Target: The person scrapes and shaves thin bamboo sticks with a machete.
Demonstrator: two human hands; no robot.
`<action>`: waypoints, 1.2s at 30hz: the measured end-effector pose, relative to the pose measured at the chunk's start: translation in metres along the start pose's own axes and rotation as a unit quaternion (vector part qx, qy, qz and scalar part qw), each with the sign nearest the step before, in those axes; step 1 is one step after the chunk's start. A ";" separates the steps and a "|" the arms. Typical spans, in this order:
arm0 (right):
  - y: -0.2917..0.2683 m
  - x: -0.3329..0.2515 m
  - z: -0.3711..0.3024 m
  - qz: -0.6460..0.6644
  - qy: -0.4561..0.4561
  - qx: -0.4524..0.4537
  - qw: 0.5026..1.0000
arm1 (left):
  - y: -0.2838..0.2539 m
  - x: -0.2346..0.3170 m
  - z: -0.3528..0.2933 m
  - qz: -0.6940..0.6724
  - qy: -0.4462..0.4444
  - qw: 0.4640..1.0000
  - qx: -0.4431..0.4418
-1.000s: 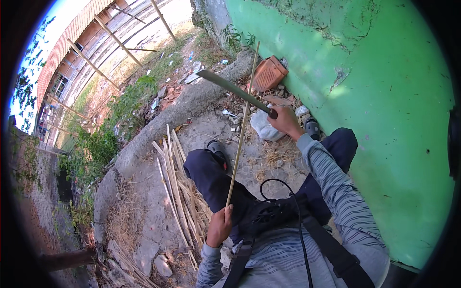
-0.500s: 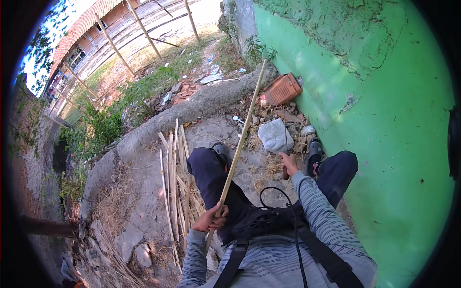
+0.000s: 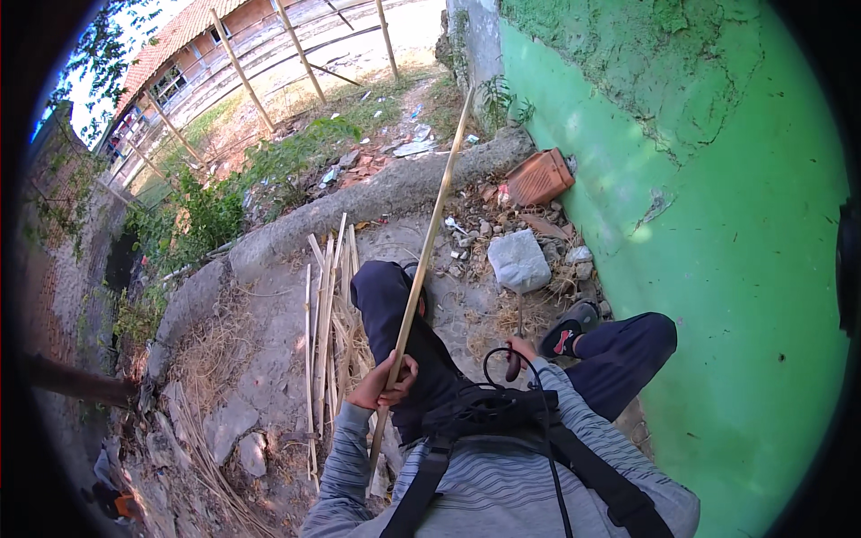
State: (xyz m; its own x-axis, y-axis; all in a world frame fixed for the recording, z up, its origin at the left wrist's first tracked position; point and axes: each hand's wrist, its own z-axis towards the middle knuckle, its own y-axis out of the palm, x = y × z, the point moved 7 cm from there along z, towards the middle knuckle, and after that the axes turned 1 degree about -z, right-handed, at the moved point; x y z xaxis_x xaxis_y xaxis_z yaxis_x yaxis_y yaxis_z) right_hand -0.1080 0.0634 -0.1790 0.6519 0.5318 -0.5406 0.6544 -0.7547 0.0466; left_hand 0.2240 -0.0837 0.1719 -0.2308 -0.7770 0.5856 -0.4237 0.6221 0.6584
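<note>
My left hand (image 3: 384, 384) is closed around the lower part of a long, pale bamboo strip (image 3: 429, 242). The strip slants up and away, past my left knee, and its near end runs down beside my waist. In my right hand (image 3: 523, 349), low between my legs, is a knife with a dark handle (image 3: 513, 367); its narrow blade (image 3: 520, 314) points away from me toward a pale stone block (image 3: 518, 262). Part of the right hand is hidden behind a black cable loop. The blade and the strip are apart.
Several split bamboo strips (image 3: 325, 341) lie on the ground to my left. A raised concrete ridge (image 3: 359, 202) crosses ahead, with a hollow orange brick (image 3: 540, 177) at its right end. A green wall (image 3: 717, 296) stands close on my right. Rubble and dry fibres lie around.
My right hand has drawn the knife back toward my body, off the stone block. My right foot has turned and shifted nearer. The left hand keeps its hold on the strip.
</note>
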 end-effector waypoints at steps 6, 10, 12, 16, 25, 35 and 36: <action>0.049 -0.023 -0.041 0.119 -0.016 -0.090 0.989 | 0.010 0.051 -0.006 0.234 0.177 0.917 0.272; 0.061 -0.025 -0.055 0.145 -0.017 -0.129 0.981 | 0.004 0.062 0.002 0.267 0.182 0.900 0.292; 0.055 -0.023 -0.053 0.149 -0.019 -0.116 0.982 | 0.014 0.069 0.014 0.307 0.189 0.886 0.291; 0.056 -0.016 -0.038 0.178 0.012 -0.174 0.968 | 0.026 0.077 0.036 0.365 0.213 0.850 0.315; 0.054 0.013 0.003 0.162 0.033 -0.212 0.963 | 0.047 0.096 0.059 0.294 0.174 0.883 0.323; 0.048 -0.016 -0.040 0.132 0.071 -0.179 0.972 | 0.092 0.128 0.097 0.316 0.205 0.916 0.142; 0.036 -0.025 -0.042 0.147 0.051 -0.188 0.970 | 0.093 0.126 0.111 0.319 0.186 0.925 0.091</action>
State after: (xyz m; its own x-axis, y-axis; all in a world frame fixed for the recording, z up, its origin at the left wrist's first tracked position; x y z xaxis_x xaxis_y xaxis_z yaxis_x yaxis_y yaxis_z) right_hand -0.0846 0.0385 -0.1286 0.8533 0.3648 -0.3727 0.5158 -0.6958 0.4998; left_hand 0.0582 -0.1347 0.2543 -0.1816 -0.1496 0.9719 -0.4534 0.8898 0.0522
